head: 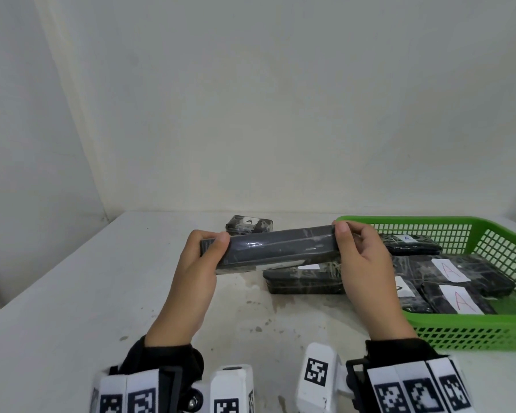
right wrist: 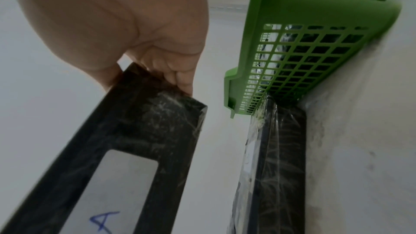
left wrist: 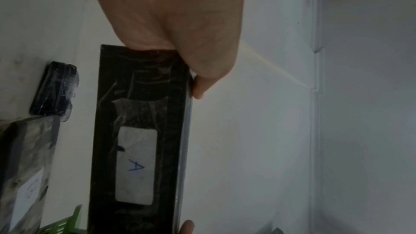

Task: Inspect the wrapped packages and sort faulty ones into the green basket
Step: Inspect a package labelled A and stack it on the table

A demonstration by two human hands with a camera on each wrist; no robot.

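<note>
I hold a long black film-wrapped package point(head: 268, 248) level above the table, its plain side toward me. My left hand point(head: 203, 254) grips its left end and my right hand point(head: 355, 251) grips its right end. In the wrist views the package point(left wrist: 139, 140) point(right wrist: 126, 157) shows its underside, with a white label marked with a blue A. The green basket point(head: 471, 335) stands at the right and holds several wrapped black packages with A labels point(head: 453, 271). Another long wrapped package point(head: 304, 281) lies on the table against the basket's left side, partly behind my right hand.
A small wrapped black package point(head: 248, 224) with an A label sits at the far edge of the white table point(head: 72, 293), near the wall. In the right wrist view the basket's mesh wall point(right wrist: 303, 51) stands just past the held package.
</note>
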